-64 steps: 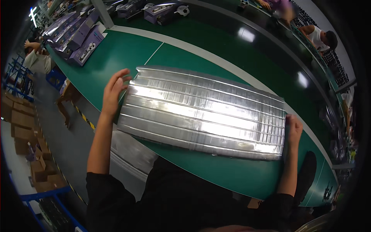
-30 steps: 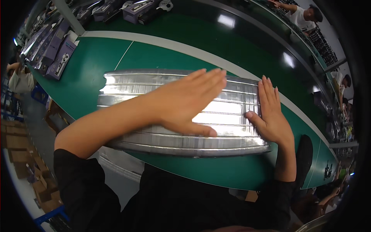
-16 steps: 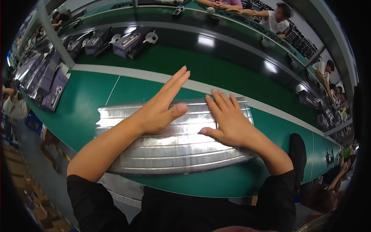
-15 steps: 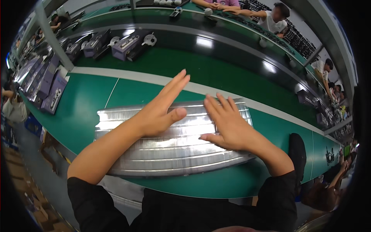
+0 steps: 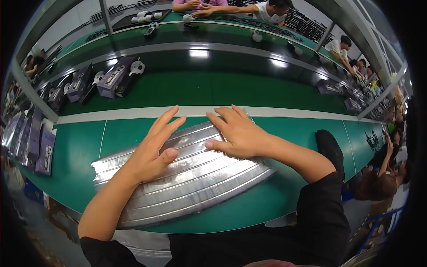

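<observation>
A shiny, see-through stack of plastic film packaging (image 5: 191, 178) with raised parallel bands lies slantwise on the green worktable, its right end farther from me. My left hand (image 5: 155, 151) is over its left-middle part, fingers stretched out and thumb apart, nothing gripped. On the far right part of the stack rests my right hand (image 5: 238, 135), palm down with fingers spread. Whether the left palm presses on the plastic cannot be made out.
Purple boxes (image 5: 42, 147) stand at the table's left end, and more boxes (image 5: 116, 78) with ball-shaped parts sit on the dark green conveyor (image 5: 178, 84) beyond. A black rounded object (image 5: 329, 147) lies at right. Co-workers (image 5: 271, 13) work across the line.
The plastic stack now lies more slanted, its left end nearer me. Both hands appear farther left in the picture, and the whole view has shifted too.
</observation>
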A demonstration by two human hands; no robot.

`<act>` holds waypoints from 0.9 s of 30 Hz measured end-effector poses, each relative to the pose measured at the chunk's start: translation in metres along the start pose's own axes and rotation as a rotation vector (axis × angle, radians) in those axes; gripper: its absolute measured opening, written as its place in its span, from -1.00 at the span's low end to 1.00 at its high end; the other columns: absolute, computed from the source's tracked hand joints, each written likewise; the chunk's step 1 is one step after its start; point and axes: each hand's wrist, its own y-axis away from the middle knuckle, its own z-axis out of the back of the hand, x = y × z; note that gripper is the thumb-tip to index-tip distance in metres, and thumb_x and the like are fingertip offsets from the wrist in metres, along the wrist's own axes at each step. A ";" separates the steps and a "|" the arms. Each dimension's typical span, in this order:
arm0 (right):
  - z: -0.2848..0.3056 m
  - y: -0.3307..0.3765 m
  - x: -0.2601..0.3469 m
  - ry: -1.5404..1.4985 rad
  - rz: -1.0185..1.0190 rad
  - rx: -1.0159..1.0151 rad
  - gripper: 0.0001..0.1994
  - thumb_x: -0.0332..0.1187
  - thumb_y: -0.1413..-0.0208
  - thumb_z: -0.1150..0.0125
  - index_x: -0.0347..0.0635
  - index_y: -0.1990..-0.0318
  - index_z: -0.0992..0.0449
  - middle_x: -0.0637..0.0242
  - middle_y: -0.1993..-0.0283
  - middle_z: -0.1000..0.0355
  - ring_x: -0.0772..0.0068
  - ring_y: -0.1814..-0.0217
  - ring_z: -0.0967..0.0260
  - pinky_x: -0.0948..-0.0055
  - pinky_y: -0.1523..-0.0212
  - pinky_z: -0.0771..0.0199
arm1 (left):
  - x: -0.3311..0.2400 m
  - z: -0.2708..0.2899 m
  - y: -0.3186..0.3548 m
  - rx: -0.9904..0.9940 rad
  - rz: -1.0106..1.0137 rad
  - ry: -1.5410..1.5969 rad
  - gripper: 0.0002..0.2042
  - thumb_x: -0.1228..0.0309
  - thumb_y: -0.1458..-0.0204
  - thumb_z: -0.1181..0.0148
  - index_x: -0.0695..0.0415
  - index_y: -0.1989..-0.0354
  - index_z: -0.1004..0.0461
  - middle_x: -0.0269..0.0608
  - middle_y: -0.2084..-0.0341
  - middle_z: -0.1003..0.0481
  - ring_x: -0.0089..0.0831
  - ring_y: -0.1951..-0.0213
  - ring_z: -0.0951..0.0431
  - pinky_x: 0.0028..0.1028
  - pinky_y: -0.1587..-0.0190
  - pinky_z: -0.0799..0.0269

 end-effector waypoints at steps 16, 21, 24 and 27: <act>-0.008 -0.030 0.011 -0.230 0.084 -0.190 -0.37 0.19 -0.19 0.11 -0.23 -0.05 -0.48 0.08 0.04 -0.48 0.09 -0.09 -0.37 0.19 -0.20 -0.16 | 0.008 0.021 0.017 0.061 0.016 -0.007 -0.25 -0.26 -0.11 0.14 0.13 -0.26 -0.26 0.07 -0.34 -0.07 0.04 -0.35 -0.06 -0.11 -0.32 -0.02; 0.000 -0.054 0.030 -0.187 -0.056 0.029 -0.42 0.14 -0.18 0.06 -0.23 0.00 -0.51 0.09 0.11 -0.51 0.07 0.00 -0.42 0.17 -0.13 -0.24 | 0.013 0.028 0.025 0.060 0.046 0.012 -0.26 -0.25 -0.12 0.14 0.13 -0.26 -0.27 0.07 -0.33 -0.09 0.04 -0.35 -0.07 -0.11 -0.32 -0.03; -0.003 -0.052 0.036 -0.186 -0.007 -0.002 -0.44 0.12 -0.18 0.04 -0.22 0.02 -0.52 0.09 0.12 -0.51 0.06 0.02 -0.43 0.15 -0.11 -0.26 | 0.010 0.036 0.026 0.065 0.037 -0.033 -0.16 -0.35 -0.10 0.27 0.20 -0.24 -0.28 0.12 -0.32 -0.10 0.06 -0.33 -0.12 -0.12 -0.32 0.00; -0.002 -0.059 0.036 -0.202 0.097 -0.133 -0.45 0.13 -0.18 0.06 -0.22 0.05 -0.53 0.10 0.14 -0.52 0.06 0.04 -0.44 0.14 -0.08 -0.29 | 0.011 0.040 0.027 0.071 0.045 -0.034 -0.17 -0.35 -0.09 0.26 0.19 -0.24 -0.28 0.10 -0.32 -0.11 0.05 -0.33 -0.11 -0.13 -0.32 0.00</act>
